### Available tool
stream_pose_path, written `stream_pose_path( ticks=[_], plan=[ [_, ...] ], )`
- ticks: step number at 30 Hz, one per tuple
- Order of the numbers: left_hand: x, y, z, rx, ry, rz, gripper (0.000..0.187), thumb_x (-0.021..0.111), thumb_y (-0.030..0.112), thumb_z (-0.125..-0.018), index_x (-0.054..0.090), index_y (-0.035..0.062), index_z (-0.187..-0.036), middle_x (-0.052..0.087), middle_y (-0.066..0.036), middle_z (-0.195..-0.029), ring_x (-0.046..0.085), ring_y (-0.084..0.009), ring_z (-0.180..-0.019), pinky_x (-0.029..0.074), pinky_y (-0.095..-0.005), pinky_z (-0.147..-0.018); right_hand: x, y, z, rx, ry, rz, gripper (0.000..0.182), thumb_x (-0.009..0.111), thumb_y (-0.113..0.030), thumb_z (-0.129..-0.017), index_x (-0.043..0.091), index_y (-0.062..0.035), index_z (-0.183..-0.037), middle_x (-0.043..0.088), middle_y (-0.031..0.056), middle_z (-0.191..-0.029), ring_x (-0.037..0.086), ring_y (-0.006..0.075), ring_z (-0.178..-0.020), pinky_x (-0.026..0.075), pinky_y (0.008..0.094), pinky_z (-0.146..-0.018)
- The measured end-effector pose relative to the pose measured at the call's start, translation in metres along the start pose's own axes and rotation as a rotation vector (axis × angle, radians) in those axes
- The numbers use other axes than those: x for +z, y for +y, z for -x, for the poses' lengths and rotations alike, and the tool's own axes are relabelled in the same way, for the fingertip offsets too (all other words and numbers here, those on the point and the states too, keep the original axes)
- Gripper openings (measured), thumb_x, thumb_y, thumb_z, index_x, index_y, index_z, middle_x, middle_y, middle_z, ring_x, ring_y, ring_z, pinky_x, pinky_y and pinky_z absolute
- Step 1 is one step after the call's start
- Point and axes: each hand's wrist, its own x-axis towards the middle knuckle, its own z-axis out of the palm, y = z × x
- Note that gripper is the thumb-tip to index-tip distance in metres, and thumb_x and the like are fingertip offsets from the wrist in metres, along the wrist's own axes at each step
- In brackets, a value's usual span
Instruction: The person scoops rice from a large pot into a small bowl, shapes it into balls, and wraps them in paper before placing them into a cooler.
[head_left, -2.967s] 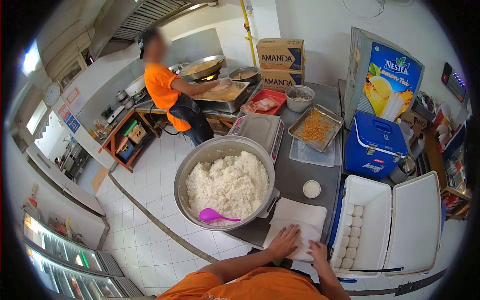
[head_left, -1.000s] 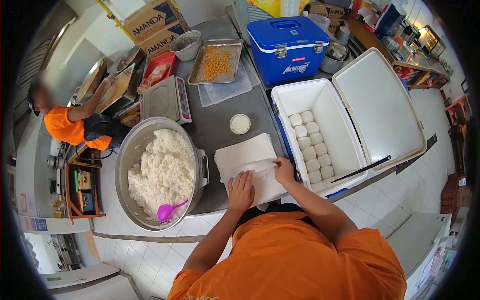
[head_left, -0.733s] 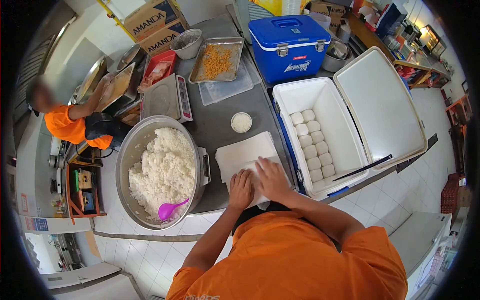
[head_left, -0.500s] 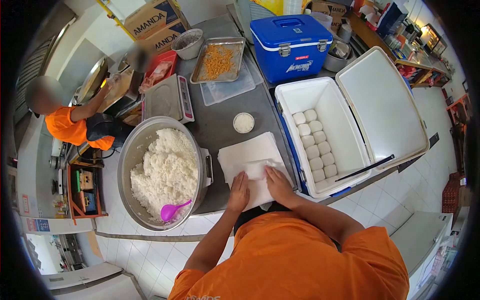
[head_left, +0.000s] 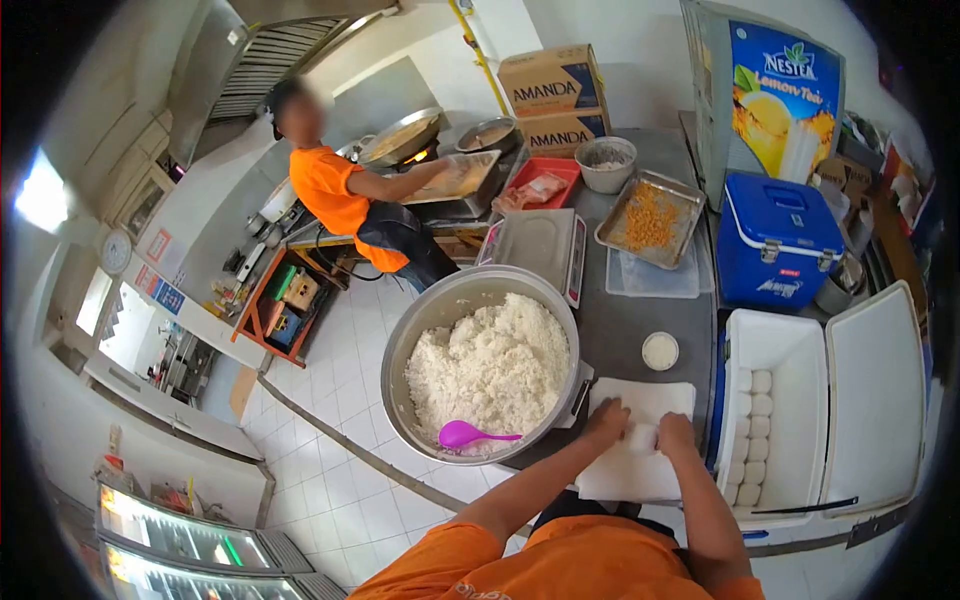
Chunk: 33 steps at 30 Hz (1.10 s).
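Observation:
Two bare hands work over white paper sheets [head_left: 650,398] at the table's front edge. My left hand [head_left: 608,421] has its fingers bent at the left end of a small white wrapped bundle [head_left: 641,437]. At its right end my right hand [head_left: 675,434] is curled, fingers closed on the bundle. Beyond the paper sits a small bowl of white rice [head_left: 660,351]. To the left stands a large metal pot [head_left: 394,375] of rice, with a purple ladle [head_left: 462,434] lying in it.
An open white cooler [head_left: 790,335] with rows of wrapped bundles is on the right, a closed blue cooler [head_left: 780,240] behind it. A scale [head_left: 535,245], a tray of orange shreds [head_left: 650,222] and a red tray [head_left: 560,172] stand further back. A co-worker [head_left: 345,195] is at the stove.
The view has turned left, so everything appears further right. My hands, flat on the paper before, are now curled at the bundle's ends.

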Motion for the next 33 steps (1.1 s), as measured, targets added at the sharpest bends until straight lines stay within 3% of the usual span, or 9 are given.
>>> stream_pose_path(
  ticks=[7,11,13,18,21,23,25,31,33],
  plan=[
    [0.062,-0.013,0.047,0.104,0.214,0.249,0.010,0.063,0.010,-0.088,0.071,0.0030,-0.087,0.067,-0.021,-0.093,0.066,-0.0410,-0.095,0.055,-0.0513,-0.088,0.025,-0.005,0.052,0.017,0.184,-0.075,0.014,0.075,-0.013,-0.083,0.078,-0.0030,-0.092,0.072,0.0244,-0.104,0.067,0.0425,-0.100,0.054,0.0470,-0.089],
    [0.059,0.003,0.050,-0.055,0.388,0.467,0.012,0.065,0.009,-0.088,0.074,0.0022,-0.094,0.069,-0.026,-0.098,0.069,-0.0403,-0.087,0.056,-0.0455,-0.080,0.008,-0.019,0.048,-0.093,0.389,-0.411,0.017,0.070,-0.018,-0.093,0.076,-0.0019,-0.094,0.073,0.0175,-0.097,0.068,0.0349,-0.092,0.054,0.0424,-0.083],
    [0.060,0.012,0.041,-0.167,0.358,0.644,0.018,0.064,0.005,-0.091,0.074,0.0020,-0.105,0.070,-0.026,-0.107,0.071,-0.0362,-0.093,0.056,-0.0402,-0.083,-0.005,-0.033,0.048,0.377,0.135,-1.069,0.021,0.073,-0.019,-0.096,0.072,0.0000,-0.104,0.073,0.0104,-0.098,0.068,0.0225,-0.092,0.054,0.0356,-0.083],
    [0.063,0.055,0.029,-0.025,0.357,1.197,0.046,0.066,0.001,-0.092,0.054,-0.0033,-0.136,0.066,-0.012,-0.127,0.065,-0.0211,-0.114,0.052,-0.0363,-0.096,-0.037,-0.019,0.025,0.079,0.252,-1.079,0.028,0.078,-0.010,-0.092,0.067,0.0031,-0.113,0.071,0.0075,-0.105,0.066,0.0146,-0.093,0.054,0.0317,-0.083],
    [0.011,0.089,0.031,-0.240,0.383,1.608,0.037,0.080,0.004,-0.087,0.059,0.0035,-0.118,0.066,-0.005,-0.113,0.062,-0.0146,-0.101,0.053,-0.0304,-0.090,-0.078,-0.011,0.035,0.029,0.098,-1.052,0.030,0.080,-0.006,-0.088,0.067,0.0028,-0.113,0.071,0.0078,-0.106,0.067,0.0153,-0.093,0.055,0.0313,-0.083],
    [-0.012,0.104,0.038,-0.267,0.333,1.641,0.038,0.079,0.003,-0.088,0.057,0.0044,-0.119,0.066,-0.007,-0.111,0.065,-0.0171,-0.102,0.057,-0.0317,-0.087,-0.126,-0.026,0.059,0.124,-0.063,-0.929,0.035,0.083,-0.008,-0.086,0.066,0.0019,-0.115,0.072,0.0082,-0.108,0.067,0.0147,-0.099,0.056,0.0317,-0.087],
    [-0.008,0.103,0.039,-0.103,0.054,1.830,0.067,0.081,0.005,-0.083,0.043,0.0096,-0.138,0.064,-0.014,-0.118,0.068,-0.0264,-0.108,0.059,-0.0383,-0.090,-0.125,-0.020,0.083,-0.045,0.216,-1.103,0.038,0.084,-0.010,-0.085,0.065,0.0015,-0.116,0.071,0.0068,-0.110,0.066,0.0137,-0.099,0.057,0.0317,-0.088],
    [-0.025,0.137,0.044,0.189,-0.254,1.561,0.098,0.088,0.001,-0.075,0.030,0.0141,-0.152,0.053,-0.018,-0.142,0.059,-0.0293,-0.127,0.056,-0.0452,-0.101,-0.203,0.044,0.138,0.008,-0.019,-0.798,0.046,0.089,-0.024,-0.078,0.070,-0.0011,-0.113,0.072,0.0149,-0.105,0.071,0.0268,-0.096,0.054,0.0378,-0.085],
    [-0.001,0.122,0.023,0.401,0.064,1.046,0.112,0.093,0.007,-0.072,0.023,0.0132,-0.159,0.040,-0.021,-0.154,0.047,-0.0302,-0.139,0.045,-0.0517,-0.113,-0.199,0.094,0.142,0.097,0.089,-0.687,0.044,0.088,-0.028,-0.078,0.070,-0.0022,-0.109,0.072,0.0179,-0.105,0.070,0.0318,-0.093,0.053,0.0396,-0.081]
  ],
)
